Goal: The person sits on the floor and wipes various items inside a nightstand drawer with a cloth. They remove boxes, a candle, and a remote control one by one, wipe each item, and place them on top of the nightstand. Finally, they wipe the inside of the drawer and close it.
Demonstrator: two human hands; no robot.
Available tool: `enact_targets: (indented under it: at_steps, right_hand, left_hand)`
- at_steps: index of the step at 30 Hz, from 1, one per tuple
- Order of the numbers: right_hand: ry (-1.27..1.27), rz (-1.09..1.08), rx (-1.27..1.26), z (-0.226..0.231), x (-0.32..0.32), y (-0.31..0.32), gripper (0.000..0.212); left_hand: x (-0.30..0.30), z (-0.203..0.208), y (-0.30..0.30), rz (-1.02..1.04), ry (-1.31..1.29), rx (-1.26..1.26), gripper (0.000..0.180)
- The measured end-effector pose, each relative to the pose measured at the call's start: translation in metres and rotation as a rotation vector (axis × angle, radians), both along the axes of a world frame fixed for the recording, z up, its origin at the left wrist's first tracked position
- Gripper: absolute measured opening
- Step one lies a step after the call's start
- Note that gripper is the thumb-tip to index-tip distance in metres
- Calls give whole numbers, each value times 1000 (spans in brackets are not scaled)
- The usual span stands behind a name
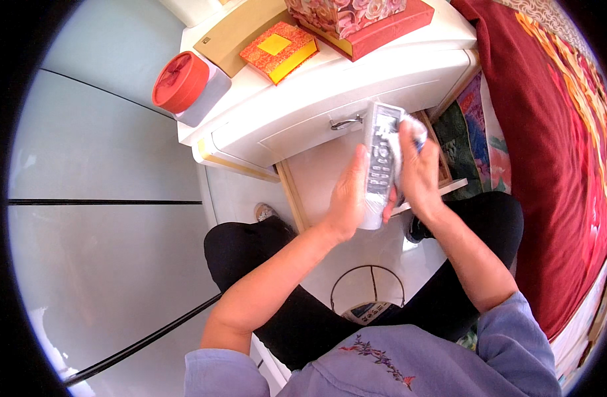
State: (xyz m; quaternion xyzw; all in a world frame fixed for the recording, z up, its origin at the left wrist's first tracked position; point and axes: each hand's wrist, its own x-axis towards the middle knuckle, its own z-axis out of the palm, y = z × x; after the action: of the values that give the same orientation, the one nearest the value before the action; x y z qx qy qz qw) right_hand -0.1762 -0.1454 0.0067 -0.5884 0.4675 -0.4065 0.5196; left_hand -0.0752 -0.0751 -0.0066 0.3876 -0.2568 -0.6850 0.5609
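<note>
A white remote control (381, 159) with grey buttons stands nearly upright in front of the white bedside cabinet; its surface looks shiny, as if wrapped in clear plastic. My left hand (348, 195) grips its lower left side, thumb along the edge. At its right side, my right hand (419, 169) closes round a crumpled white cloth or tissue (415, 126) with a dark blue patch, pressed near the remote. The fingers behind the remote are partly hidden. Beneath my hands, a lower drawer (320, 173) is pulled out.
On the cabinet top (247, 92) stand a red-lidded round box (182, 81), an orange and yellow box (277, 49) and a floral box (346, 13) on a red one. A bed with a dark red cover (542, 145) lies right; pale panels (111, 251) stand left.
</note>
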Motion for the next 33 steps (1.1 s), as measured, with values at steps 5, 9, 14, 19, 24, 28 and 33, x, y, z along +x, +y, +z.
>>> enact_targets:
  at_steps: [5, 9, 14, 19, 24, 28, 33]
  right_hand:
    - [403, 191, -312, 6, -6, 8, 20]
    - [301, -1, -634, 12, -7, -3, 12]
    - [373, 238, -903, 7, -4, -2, 36]
    - [237, 193, -802, 6, -7, -13, 34]
    - [262, 176, -859, 5, -10, -13, 36]
    - [364, 271, -913, 5, -9, 1, 55]
    - [347, 274, -883, 6, -9, -7, 58]
  left_hand:
    - [13, 2, -6, 136, -21, 31, 61]
    - [14, 2, -6, 131, -74, 22, 60]
    - [0, 0, -4, 171, -11, 35, 53]
    - [6, 3, -5, 136, 44, 11, 51]
    - [9, 6, -7, 185, 54, -17, 52]
    - [7, 2, -4, 190, 75, 28, 53]
    - [5, 1, -3, 180, 66, 8, 53]
